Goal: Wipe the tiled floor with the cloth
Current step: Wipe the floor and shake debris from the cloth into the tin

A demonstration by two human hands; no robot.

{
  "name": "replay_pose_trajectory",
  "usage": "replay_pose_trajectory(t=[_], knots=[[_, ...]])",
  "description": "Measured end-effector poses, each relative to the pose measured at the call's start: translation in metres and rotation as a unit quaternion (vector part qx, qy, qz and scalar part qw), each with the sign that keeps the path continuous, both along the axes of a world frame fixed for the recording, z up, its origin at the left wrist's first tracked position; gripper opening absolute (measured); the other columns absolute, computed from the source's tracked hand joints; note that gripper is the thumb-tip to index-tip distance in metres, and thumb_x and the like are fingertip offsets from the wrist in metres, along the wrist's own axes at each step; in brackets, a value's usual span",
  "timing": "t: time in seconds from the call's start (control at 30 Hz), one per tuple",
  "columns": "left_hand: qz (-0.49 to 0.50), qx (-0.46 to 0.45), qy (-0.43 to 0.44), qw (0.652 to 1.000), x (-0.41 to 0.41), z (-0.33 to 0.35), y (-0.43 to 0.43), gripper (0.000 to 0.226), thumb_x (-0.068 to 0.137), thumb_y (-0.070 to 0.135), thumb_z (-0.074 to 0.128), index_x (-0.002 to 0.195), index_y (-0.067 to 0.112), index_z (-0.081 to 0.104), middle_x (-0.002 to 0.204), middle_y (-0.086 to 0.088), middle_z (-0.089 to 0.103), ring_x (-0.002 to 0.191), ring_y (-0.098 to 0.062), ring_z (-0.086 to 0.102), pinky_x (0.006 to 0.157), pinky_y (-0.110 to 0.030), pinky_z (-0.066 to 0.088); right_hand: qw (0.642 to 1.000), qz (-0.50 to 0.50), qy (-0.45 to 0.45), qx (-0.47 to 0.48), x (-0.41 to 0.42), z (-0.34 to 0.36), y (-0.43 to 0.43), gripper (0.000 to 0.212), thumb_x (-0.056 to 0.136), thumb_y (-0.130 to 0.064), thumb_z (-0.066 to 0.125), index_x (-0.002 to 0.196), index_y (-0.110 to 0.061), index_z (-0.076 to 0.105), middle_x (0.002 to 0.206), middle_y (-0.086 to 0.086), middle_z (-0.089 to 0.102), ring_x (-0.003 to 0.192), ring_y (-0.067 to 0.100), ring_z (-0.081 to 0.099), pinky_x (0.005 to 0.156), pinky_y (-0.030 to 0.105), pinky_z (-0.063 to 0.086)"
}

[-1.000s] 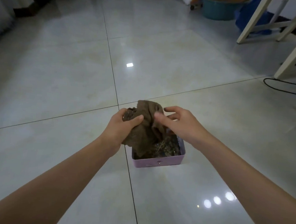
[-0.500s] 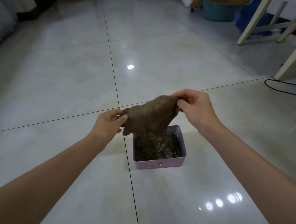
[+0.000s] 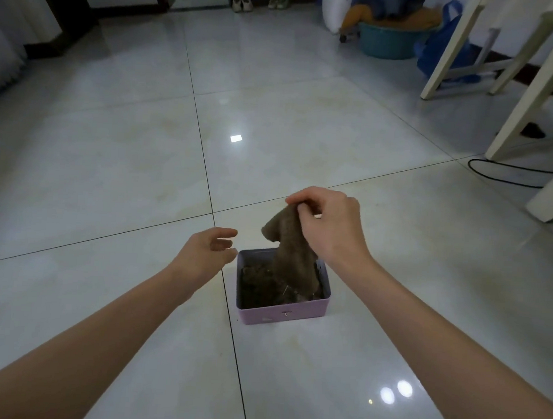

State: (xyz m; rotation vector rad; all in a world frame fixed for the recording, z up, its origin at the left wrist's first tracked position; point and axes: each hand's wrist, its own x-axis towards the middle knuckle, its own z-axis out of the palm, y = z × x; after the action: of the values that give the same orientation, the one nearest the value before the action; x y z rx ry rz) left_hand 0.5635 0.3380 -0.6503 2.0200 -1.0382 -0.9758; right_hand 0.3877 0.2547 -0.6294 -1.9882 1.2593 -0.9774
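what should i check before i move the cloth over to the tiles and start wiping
1. Grip on the cloth: the right hand pinches its top edge. Ok.
2. Cloth out of the pink box: its lower end hangs inside the box, over the dark debris. Not ok.
3. Left hand free to help: open, beside the box's far left corner, holding nothing. Ok.
4. Cloth clean or damp enough: cannot tell.
5. Obstacles on the tiled floor: a black cable lies far to the right, apart from the box. Ok.
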Motion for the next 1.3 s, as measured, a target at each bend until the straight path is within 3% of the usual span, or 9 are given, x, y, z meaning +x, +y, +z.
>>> replay_pose_trajectory(t=[0.1,0.23,0.33,0.4,0.57,0.73,0.8,1.0,1.3], knots=[[-0.033,-0.005,0.002,0.999,-0.007,0.006,0.0,0.052,0.09,0.016,0.066,0.138,0.023,0.048,0.137,-0.007,0.054,0.121,-0.021,0.052,0.092,-0.028,0.041,0.998,0.006,0.065,-0.001,-0.002,0.005,0.003,0.024,0.095,-0.011,0.055,0.097,-0.026,0.074,0.093,-0.009,0.07,0.088,0.01,0.062,0.083,0.023,0.053],[-0.118,0.001,-0.039,0.992,-0.025,0.015,0.003,0.077,0.08,0.033,0.076,0.144,0.036,0.035,0.146,0.002,0.041,0.131,-0.02,0.042,0.092,-0.029,0.04,0.998,0.046,0.004,-0.034,-0.003,0.02,0.018,0.018,0.094,-0.013,0.059,0.1,-0.022,0.073,0.096,-0.008,0.072,0.088,0.008,0.063,0.078,0.013,0.05],[-0.147,-0.053,-0.132,0.979,-0.029,0.023,0.01,0.048,0.081,0.029,0.074,0.125,0.023,0.054,0.134,0.003,0.052,0.126,-0.019,0.045,0.098,-0.03,0.039,0.987,0.152,0.019,-0.048,-0.005,0.03,0.032,0.022,0.095,-0.007,0.053,0.098,-0.019,0.071,0.091,-0.007,0.07,0.086,0.007,0.062,0.08,0.018,0.051],[-0.161,-0.079,-0.159,0.971,-0.026,0.028,0.022,0.05,0.078,0.025,0.077,0.123,0.018,0.055,0.129,0.002,0.054,0.124,-0.018,0.047,0.102,-0.03,0.039,0.981,0.191,0.014,-0.033,-0.008,0.035,0.039,0.024,0.095,-0.004,0.049,0.097,-0.017,0.069,0.089,-0.007,0.068,0.086,0.005,0.06,0.079,0.017,0.049],[-0.211,-0.073,-0.044,0.974,-0.023,0.047,0.062,0.078,0.068,0.028,0.085,0.12,0.051,0.031,0.127,0.012,0.053,0.12,0.0,0.048,0.08,-0.003,0.042,0.963,0.258,-0.052,0.056,-0.013,0.044,0.064,0.029,0.097,-0.002,0.048,0.092,-0.024,0.067,0.092,-0.015,0.066,0.096,0.0,0.06,0.086,0.012,0.047],[-0.225,-0.044,-0.118,0.966,-0.013,0.049,0.107,0.028,0.076,0.034,0.078,0.1,0.032,0.064,0.097,0.014,0.069,0.094,0.0,0.062,0.078,-0.015,0.053,0.967,0.253,0.004,0.035,-0.011,0.043,0.091,0.032,0.099,-0.009,0.046,0.09,-0.034,0.064,0.092,-0.019,0.065,0.098,0.0,0.059,0.089,0.024,0.049],[-0.217,-0.029,-0.122,0.968,-0.005,0.045,0.128,0.016,0.08,0.031,0.075,0.09,0.022,0.067,0.085,0.007,0.07,0.082,-0.005,0.065,0.077,-0.026,0.056,0.972,0.234,-0.003,0.033,-0.014,0.036,0.101,0.029,0.099,-0.008,0.047,0.092,-0.03,0.065,0.09,-0.022,0.063,0.096,-0.005,0.057,0.085,0.009,0.043],[-0.18,0.002,-0.225,0.958,0.028,0.018,0.185,0.007,0.086,0.023,0.07,0.087,0.017,0.066,0.085,0.001,0.062,0.084,-0.017,0.059,0.085,-0.04,0.049,0.965,0.232,0.042,0.116,-0.004,-0.016,0.142,0.022,0.099,-0.01,0.05,0.108,-0.021,0.067,0.098,-0.013,0.064,0.095,-0.001,0.055,0.08,0.003,0.04],[-0.098,-0.102,-0.29,0.946,0.05,-0.035,0.259,0.009,0.083,0.006,0.071,0.09,0.012,0.069,0.089,0.001,0.063,0.08,-0.016,0.059,0.074,-0.031,0.049,0.954,0.269,-0.025,0.134,0.014,-0.075,0.22,0.024,0.091,0.002,0.058,0.093,-0.018,0.073,0.088,-0.016,0.067,0.081,-0.008,0.058,0.071,0.006,0.04]])
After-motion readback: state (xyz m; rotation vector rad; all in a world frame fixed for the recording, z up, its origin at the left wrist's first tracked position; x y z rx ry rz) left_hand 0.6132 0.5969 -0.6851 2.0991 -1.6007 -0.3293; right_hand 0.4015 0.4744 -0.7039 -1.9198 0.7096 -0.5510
